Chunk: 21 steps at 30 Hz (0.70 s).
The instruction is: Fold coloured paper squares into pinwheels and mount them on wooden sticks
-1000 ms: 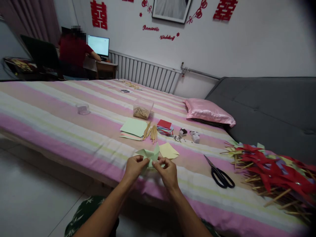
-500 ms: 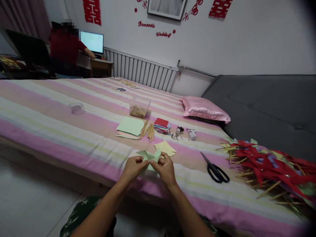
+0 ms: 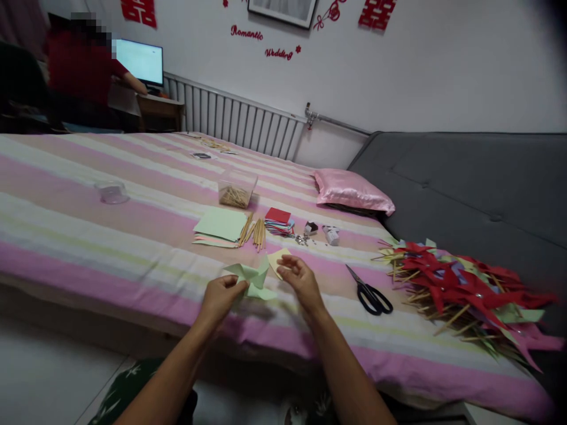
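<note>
Pinched in my left hand point(image 3: 224, 295) is a light green paper pinwheel point(image 3: 256, 282), its blades folded in toward the middle. My right hand point(image 3: 301, 281) has its fingers apart, off the pinwheel and over a pale yellow paper sheet point(image 3: 275, 258) that it partly covers. Beyond my hands lie a stack of light green paper squares point(image 3: 220, 225), a bundle of thin wooden sticks point(image 3: 258, 234) and small red paper squares point(image 3: 278, 214). Tiny metal fasteners point(image 3: 302, 239) are scattered near two small boxes point(image 3: 331, 235).
Black-handled scissors point(image 3: 372, 297) lie right of my hands. A pile of finished pinwheels point(image 3: 447, 277) covers the bed's right side. Farther back are a clear box of sticks point(image 3: 237, 192), a clear lid point(image 3: 111, 193) and a pink pillow point(image 3: 353, 192). A person point(image 3: 82, 71) sits at a desk.
My right hand has let go of the green pinwheel and moved right, its fingers opening. My left hand keeps hold of the pinwheel. The view has turned slightly to the right.
</note>
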### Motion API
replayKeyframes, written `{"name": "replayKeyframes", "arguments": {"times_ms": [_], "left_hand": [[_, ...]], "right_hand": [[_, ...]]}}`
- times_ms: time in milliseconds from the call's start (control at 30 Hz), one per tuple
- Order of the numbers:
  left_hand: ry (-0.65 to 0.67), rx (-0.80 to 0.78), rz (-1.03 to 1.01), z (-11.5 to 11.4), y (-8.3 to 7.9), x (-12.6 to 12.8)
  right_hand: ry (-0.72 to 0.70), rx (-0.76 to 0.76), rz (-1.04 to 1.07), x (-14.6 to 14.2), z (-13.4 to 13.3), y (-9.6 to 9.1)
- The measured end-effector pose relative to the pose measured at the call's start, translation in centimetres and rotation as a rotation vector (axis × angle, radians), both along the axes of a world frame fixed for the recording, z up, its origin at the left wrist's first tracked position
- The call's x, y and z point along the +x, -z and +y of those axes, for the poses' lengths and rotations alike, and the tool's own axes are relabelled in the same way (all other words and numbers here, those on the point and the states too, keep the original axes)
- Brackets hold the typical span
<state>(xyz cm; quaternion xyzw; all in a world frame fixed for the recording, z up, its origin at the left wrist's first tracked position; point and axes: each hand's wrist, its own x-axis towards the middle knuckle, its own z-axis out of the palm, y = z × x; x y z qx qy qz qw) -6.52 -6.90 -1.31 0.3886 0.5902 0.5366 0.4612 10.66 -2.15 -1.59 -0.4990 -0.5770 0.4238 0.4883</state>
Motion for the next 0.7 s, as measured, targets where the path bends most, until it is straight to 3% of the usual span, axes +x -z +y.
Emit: {"name": "replayKeyframes", "arguments": {"times_ms": [167,267,500,700], "left_hand": [[-0.074,0.003,0.024,0.2,-0.6,-0.7],[-0.083,-0.021,0.006,0.4,-1.1,-1.0],[-0.1,-0.036,0.022,0.8,-1.3,-1.3],[-0.082,-0.042,0.032,1.3,-0.8,-1.7]], "right_hand": [[0.268,-0.057,-0.261,5.3,6.8,1.4],[0.361,-0.089,-0.428,6.5,10.5,2.9],[0.319,-0.007,-0.71,5.1,16.1,5.4],[0.287,0.076,-0.797,4.7,16.8,6.5]]}}
